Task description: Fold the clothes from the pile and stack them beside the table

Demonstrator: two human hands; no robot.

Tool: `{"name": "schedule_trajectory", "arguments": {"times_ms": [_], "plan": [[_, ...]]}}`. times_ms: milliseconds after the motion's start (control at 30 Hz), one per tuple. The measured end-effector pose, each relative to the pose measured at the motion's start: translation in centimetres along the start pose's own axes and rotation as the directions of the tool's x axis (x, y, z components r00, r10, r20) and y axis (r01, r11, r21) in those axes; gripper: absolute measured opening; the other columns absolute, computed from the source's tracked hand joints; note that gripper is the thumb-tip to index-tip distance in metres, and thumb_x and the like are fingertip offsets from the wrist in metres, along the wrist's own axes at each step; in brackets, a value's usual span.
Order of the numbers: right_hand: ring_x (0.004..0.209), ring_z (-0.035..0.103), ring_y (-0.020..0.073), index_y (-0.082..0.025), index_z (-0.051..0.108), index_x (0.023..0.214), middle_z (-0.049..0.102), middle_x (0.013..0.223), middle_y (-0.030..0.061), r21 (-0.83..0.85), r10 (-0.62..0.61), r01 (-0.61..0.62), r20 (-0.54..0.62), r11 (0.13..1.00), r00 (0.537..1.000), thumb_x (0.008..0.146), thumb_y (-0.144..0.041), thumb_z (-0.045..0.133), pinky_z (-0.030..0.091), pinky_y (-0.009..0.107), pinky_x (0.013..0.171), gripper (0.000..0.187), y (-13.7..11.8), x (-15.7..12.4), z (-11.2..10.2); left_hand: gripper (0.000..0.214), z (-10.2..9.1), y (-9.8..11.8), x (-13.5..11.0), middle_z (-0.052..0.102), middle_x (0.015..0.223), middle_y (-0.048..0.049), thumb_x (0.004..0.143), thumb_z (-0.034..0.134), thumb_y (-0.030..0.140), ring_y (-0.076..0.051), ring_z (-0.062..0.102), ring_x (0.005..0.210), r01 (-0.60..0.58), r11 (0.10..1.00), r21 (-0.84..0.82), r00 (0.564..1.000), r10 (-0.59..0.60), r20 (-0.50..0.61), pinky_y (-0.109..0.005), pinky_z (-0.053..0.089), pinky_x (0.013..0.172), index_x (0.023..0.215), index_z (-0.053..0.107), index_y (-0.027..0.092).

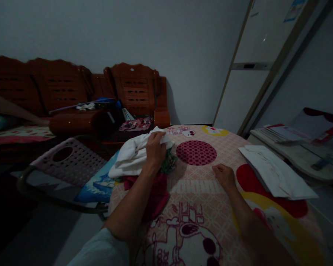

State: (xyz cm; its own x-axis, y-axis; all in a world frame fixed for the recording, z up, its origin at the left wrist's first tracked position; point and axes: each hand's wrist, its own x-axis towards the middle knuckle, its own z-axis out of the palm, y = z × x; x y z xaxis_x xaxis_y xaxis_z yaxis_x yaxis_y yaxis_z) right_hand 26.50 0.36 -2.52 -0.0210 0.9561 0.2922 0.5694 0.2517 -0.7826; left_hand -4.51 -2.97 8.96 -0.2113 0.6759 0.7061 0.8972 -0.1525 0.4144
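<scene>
Head view: left hand pinches white cloth, bunched on the left side of the patterned table, against dark-red fabric. Right hand, fingers curled together, near maroon oval.

The bunched white cloth looks dull and wrinkly. The armchair is smooth, shiny wood. The printed tablecloth is dull cloth too.
</scene>
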Motion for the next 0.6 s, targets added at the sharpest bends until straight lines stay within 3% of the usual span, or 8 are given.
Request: {"name": "schedule_trajectory", "arguments": {"times_ms": [67, 167, 233, 333, 467, 600], "plan": [[0.047, 0.049, 0.0136, -0.018, 0.058, 0.059, 0.055, 0.050, 0.0000, 0.082, 0.042, -0.041, -0.016, 0.996, 0.999, 0.081, -0.055, 0.052, 0.037, 0.026, 0.050, 0.043, -0.2, -0.2, -0.2, 0.049, 1.1, 2.7, -1.3, 0.060, 0.121, -0.0081, 0.074, 0.052, 0.003, -0.025, 0.055, 0.116, -0.108, 0.987, -0.118, 0.993, 0.113, 0.038, -0.038, 0.044, 0.103, 0.119, 0.059, 0.020], [0.040, 0.044, 0.0115, -0.015, 0.065, 0.073, 0.056, 0.051, -0.0003, 0.257, 0.134, -0.120, -0.037, 0.959, 0.990, 0.085, -0.062, 0.046, 0.035, 0.025, 0.043, 0.052, -0.5, -0.4, -0.4, 0.046, 4.0, 5.4, -4.3, 0.060, 0.121, -0.0090, 0.076, 0.054, 0.003, -0.023, 0.057, 0.114, -0.203, 0.935, -0.291, 0.934, 0.274, 0.229, -0.035, 0.046, 0.101, 0.120, 0.058, 0.018], [0.039, 0.044, 0.0109, -0.012, 0.067, 0.088, 0.059, 0.055, 0.0004, 0.332, 0.147, -0.136, -0.007, 0.933, 0.989, 0.086, -0.064, 0.045, 0.035, 0.025, 0.042, 0.057, -0.7, -0.6, -0.5, 0.041, 6.0, 6.0, -6.3, 0.063, 0.113, -0.0101, 0.077, 0.056, 0.006, -0.023, 0.061, 0.104, -0.181, 0.925, -0.334, 0.870, 0.309, 0.384, -0.035, 0.050, 0.092, 0.117, 0.059, 0.016], [0.042, 0.045, 0.0103, -0.011, 0.065, 0.114, 0.062, 0.063, -0.0005, 0.314, 0.069, -0.097, 0.099, 0.945, 0.993, 0.082, -0.059, 0.056, 0.037, 0.024, 0.043, 0.058, -1.0, -0.9, -0.6, 0.037, 7.9, 6.2, -8.1, 0.065, 0.107, -0.0108, 0.079, 0.057, 0.008, -0.023, 0.063, 0.097, -0.176, 0.925, -0.337, 0.800, 0.334, 0.498, -0.034, 0.052, 0.086, 0.115, 0.060, 0.014], [0.050, 0.047, 0.0107, -0.015, 0.051, 0.140, 0.058, 0.065, -0.0045, 0.245, -0.123, 0.066, 0.224, 0.967, 0.967, 0.080, -0.044, 0.065, 0.039, 0.023, 0.049, 0.068, -1.7, -1.4, -0.2, 0.033, 8.1, 6.2, -8.1, 0.068, 0.107, -0.0086, 0.080, 0.057, 0.009, -0.022, 0.065, 0.098, -0.147, 0.949, -0.280, 0.813, 0.277, 0.513, -0.032, 0.051, 0.087, 0.112, 0.061, 0.017], [0.058, 0.054, 0.0136, -0.017, 0.064, 0.126, 0.061, 0.069, -0.0011, 0.086, -0.245, 0.232, 0.215, 0.969, 0.945, 0.080, -0.033, 0.060, 0.044, 0.025, 0.058, 0.048, -2.3, -1.6, 0.5, 0.028, 7.4, 6.5, -7.5, 0.070, 0.107, -0.0076, 0.080, 0.062, 0.014, -0.022, 0.065, 0.100, -0.148, 0.951, -0.272, 0.798, 0.278, 0.535, -0.031, 0.050, 0.088, 0.109, 0.063, 0.017]]}}
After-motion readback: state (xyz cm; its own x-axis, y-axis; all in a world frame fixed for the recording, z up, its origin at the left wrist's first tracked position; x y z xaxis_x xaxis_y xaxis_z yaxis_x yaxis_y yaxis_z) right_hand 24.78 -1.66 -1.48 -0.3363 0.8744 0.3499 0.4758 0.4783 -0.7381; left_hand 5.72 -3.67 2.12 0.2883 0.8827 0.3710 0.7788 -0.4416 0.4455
